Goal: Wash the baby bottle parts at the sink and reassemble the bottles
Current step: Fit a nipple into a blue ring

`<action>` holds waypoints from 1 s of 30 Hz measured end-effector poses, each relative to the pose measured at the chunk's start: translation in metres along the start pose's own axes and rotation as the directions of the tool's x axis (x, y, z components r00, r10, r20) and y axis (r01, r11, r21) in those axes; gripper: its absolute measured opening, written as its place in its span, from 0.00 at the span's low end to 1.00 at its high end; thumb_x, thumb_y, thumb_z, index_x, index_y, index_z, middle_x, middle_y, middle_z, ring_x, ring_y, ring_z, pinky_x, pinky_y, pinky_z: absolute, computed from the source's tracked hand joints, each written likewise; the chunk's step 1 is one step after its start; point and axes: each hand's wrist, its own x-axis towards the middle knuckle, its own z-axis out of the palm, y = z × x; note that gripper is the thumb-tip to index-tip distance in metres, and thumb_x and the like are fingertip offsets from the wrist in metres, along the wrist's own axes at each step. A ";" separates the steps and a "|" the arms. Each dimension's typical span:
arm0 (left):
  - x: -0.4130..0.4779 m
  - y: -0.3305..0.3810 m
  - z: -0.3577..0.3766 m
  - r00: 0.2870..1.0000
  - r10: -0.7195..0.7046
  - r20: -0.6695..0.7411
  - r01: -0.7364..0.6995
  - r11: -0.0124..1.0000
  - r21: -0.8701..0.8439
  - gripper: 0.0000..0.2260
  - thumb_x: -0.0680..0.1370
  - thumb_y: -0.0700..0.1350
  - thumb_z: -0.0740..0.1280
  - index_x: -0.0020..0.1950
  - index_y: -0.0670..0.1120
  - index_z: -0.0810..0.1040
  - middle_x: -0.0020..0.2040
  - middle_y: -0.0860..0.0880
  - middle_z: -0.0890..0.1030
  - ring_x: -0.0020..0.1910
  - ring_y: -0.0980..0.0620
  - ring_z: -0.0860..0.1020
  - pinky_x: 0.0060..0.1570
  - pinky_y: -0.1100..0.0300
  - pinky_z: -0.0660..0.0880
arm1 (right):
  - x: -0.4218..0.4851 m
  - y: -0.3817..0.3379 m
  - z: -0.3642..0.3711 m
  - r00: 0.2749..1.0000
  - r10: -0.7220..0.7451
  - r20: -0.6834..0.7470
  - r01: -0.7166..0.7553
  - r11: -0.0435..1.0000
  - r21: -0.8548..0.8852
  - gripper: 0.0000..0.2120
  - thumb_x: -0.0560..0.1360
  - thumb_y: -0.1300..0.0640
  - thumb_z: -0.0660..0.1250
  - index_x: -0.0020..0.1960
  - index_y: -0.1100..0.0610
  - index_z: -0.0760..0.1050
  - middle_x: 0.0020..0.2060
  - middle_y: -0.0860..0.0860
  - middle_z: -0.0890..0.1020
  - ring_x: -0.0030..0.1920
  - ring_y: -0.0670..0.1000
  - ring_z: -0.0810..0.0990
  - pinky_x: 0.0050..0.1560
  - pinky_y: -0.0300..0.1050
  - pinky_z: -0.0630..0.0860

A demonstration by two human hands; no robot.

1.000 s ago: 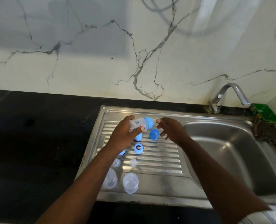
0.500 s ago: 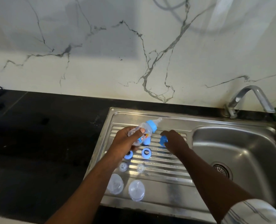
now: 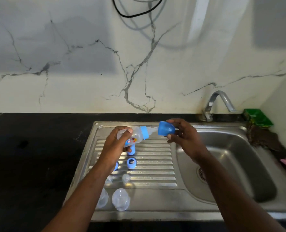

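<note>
My left hand [image 3: 118,145] grips a small clear baby bottle [image 3: 136,135] with a blue collar and a teat, held on its side above the drainboard. My right hand [image 3: 183,137] holds a blue cap [image 3: 166,128] with its open mouth at the teat's tip. On the ribbed drainboard [image 3: 153,162] below lie a blue ring [image 3: 131,162], another blue piece [image 3: 131,150] partly behind my left hand, two clear teats [image 3: 126,178] and two clear bottle bodies [image 3: 120,199] near the front edge.
The steel sink basin [image 3: 229,164] with its drain lies to the right, the tap [image 3: 220,102] behind it. A green holder [image 3: 257,118] and a dark scrubber [image 3: 262,137] sit at the far right. Black counter [image 3: 35,156] stretches to the left.
My right hand picked the blue cap up off the drainboard and raised it to the teat. My left hand lifted the bottle and tipped it toward the cap.
</note>
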 end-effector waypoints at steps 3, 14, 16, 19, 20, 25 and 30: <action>-0.003 0.006 0.012 1.000 0.031 -0.001 -0.031 0.999 0.019 0.10 0.81 0.49 0.67 0.56 0.43 0.79 0.46 0.40 0.83 0.36 0.46 0.78 0.37 0.55 0.77 | -0.011 -0.007 -0.011 1.000 -0.023 -0.005 0.023 1.000 -0.018 0.23 0.73 0.73 0.69 0.64 0.56 0.76 0.61 0.50 0.80 0.48 0.55 0.83 0.48 0.50 0.82; -0.017 0.014 0.055 0.990 0.066 0.124 -0.074 0.995 0.060 0.08 0.80 0.49 0.69 0.52 0.44 0.78 0.42 0.46 0.82 0.36 0.46 0.77 0.37 0.52 0.76 | -0.034 -0.030 -0.024 0.994 -0.071 0.081 0.081 0.988 -0.128 0.25 0.71 0.71 0.73 0.63 0.52 0.78 0.60 0.45 0.81 0.52 0.52 0.84 0.54 0.48 0.81; -0.018 0.016 0.059 0.991 0.056 0.119 -0.063 0.997 0.051 0.09 0.80 0.49 0.69 0.53 0.44 0.78 0.44 0.44 0.82 0.36 0.47 0.78 0.37 0.53 0.77 | -0.034 -0.030 -0.025 0.993 -0.079 0.082 0.088 0.990 -0.112 0.25 0.71 0.71 0.73 0.63 0.51 0.78 0.61 0.45 0.81 0.52 0.53 0.84 0.54 0.48 0.81; -0.020 0.019 0.064 0.991 0.044 0.123 -0.051 0.997 0.056 0.10 0.80 0.50 0.69 0.55 0.44 0.77 0.47 0.42 0.82 0.37 0.49 0.78 0.35 0.55 0.77 | -0.034 -0.030 -0.028 0.993 -0.079 0.093 0.088 0.991 -0.103 0.25 0.72 0.71 0.73 0.64 0.51 0.77 0.62 0.45 0.80 0.53 0.52 0.83 0.54 0.47 0.81; -0.021 0.020 0.065 0.991 0.042 0.127 -0.049 0.997 0.053 0.10 0.80 0.49 0.68 0.55 0.44 0.77 0.48 0.42 0.81 0.38 0.49 0.78 0.34 0.56 0.77 | -0.035 -0.031 -0.029 0.991 -0.079 0.104 0.090 0.990 -0.107 0.25 0.72 0.71 0.73 0.64 0.51 0.77 0.62 0.45 0.80 0.54 0.52 0.83 0.54 0.46 0.80; -0.024 0.020 0.066 0.979 0.056 0.195 -0.064 0.997 0.034 0.11 0.80 0.47 0.69 0.57 0.41 0.75 0.49 0.44 0.80 0.42 0.52 0.80 0.34 0.60 0.78 | -0.034 -0.034 -0.033 0.990 -0.070 0.125 0.083 0.991 -0.109 0.26 0.71 0.70 0.74 0.64 0.51 0.78 0.60 0.49 0.82 0.55 0.53 0.83 0.57 0.48 0.80; -0.023 0.019 0.067 0.976 0.073 0.205 -0.073 0.997 -0.010 0.21 0.73 0.54 0.70 0.59 0.42 0.76 0.50 0.42 0.81 0.42 0.50 0.81 0.35 0.59 0.78 | -0.033 -0.035 -0.032 0.991 -0.072 0.114 0.081 0.994 -0.077 0.25 0.71 0.70 0.73 0.65 0.54 0.77 0.59 0.50 0.82 0.55 0.54 0.83 0.57 0.47 0.80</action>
